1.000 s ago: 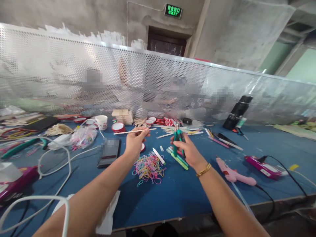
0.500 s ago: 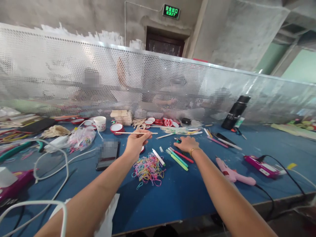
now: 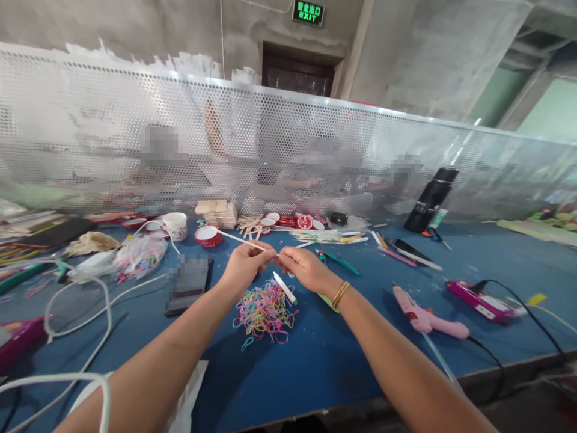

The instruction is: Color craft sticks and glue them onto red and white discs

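Observation:
My left hand [image 3: 243, 267] pinches a thin wooden stick [image 3: 238, 239] that slants up and to the left. My right hand [image 3: 304, 269], with a gold bracelet at the wrist, is closed on the stick's near end, so both hands meet above the blue table [image 3: 324, 355]. A heap of coloured rubber bands [image 3: 264, 310] lies just below them. A white glue stick [image 3: 285, 287] rests beside the heap. Green-handled pliers [image 3: 339, 260] lie on the table to the right of my right hand.
A pink glue gun [image 3: 424, 319] and a magenta one [image 3: 478, 300] lie at right with cables. A phone [image 3: 187, 282], a bag of bands [image 3: 137, 255], a white cup [image 3: 175, 225], red lids [image 3: 208, 234] and a black bottle [image 3: 430, 198] stand before a perforated screen [image 3: 135, 120]; people sit behind it.
My right hand set the green pliers down on the table, then came left to the stick's near end. My left hand tilted the stick up to the left.

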`<state>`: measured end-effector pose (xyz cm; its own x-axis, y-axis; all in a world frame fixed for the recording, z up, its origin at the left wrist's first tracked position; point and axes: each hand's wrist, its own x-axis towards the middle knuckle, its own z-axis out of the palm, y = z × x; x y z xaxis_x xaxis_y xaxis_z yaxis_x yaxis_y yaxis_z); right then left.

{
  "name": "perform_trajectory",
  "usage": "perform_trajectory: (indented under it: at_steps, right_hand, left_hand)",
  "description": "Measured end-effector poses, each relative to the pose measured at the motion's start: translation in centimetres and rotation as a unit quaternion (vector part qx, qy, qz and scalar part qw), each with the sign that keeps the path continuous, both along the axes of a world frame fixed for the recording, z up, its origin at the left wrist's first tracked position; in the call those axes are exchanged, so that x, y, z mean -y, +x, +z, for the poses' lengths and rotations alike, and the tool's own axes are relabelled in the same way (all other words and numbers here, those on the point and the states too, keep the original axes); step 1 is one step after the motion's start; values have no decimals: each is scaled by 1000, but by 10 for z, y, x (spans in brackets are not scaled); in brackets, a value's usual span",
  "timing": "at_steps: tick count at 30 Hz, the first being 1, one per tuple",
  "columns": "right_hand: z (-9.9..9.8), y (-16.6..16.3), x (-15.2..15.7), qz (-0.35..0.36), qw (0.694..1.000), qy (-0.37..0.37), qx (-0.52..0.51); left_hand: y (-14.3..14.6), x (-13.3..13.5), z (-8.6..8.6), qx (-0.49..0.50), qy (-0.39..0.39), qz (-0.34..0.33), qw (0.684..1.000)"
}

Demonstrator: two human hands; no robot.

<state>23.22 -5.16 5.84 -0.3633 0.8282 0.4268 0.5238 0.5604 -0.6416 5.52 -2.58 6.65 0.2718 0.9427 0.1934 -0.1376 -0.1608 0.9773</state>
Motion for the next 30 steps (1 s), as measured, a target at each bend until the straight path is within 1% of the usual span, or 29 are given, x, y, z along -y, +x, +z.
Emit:
perform_trajectory:
  at_steps: [4, 9, 13, 15, 17, 19, 21, 22, 23, 25, 27, 28, 30]
  right_hand:
    - [-2, 2, 5, 3, 1000, 2, 5]
    - [-1, 4, 9, 30, 999, 13, -13]
    - [1, 7, 10, 61, 997, 5, -37]
    - [1, 8, 10, 67, 997, 4, -43]
    - [2, 8, 11, 52, 998, 20, -19]
    - [2, 5, 12, 7, 998, 49, 26]
    - [4, 1, 14, -49, 995, 76, 47]
    - [5, -1, 15, -60, 994, 82, 37]
    - [7, -3, 17, -55, 995, 82, 10]
    - [11, -5, 20, -21, 993, 81, -87]
    - [13, -3, 19, -1, 977, 83, -195]
    - [12, 0, 18, -7, 969, 84, -231]
    - [9, 6, 12, -32, 965, 77, -247]
  left_hand:
    - [-1, 0, 0, -6, -27, -60, 998]
    - [-4, -1, 0, 36, -89, -69, 993]
    - [-4, 2, 4, 58, -116, -81, 988]
    - [-4, 4, 7, 61, -116, -87, 988]
    - [-3, 6, 9, 34, -77, -86, 993]
    - [-2, 6, 8, -25, 15, -67, 997]
    - [0, 3, 5, -83, 120, -22, 989]
    - [0, 1, 4, -102, 160, 9, 982]
    - [-1, -2, 2, -111, 185, 44, 975]
    - [-6, -12, 1, -107, 192, 111, 969]
    - [-13, -22, 1, -83, 146, 152, 974]
    - [-16, -26, 1, -76, 122, 152, 978]
    - [-21, -30, 1, -60, 78, 132, 986]
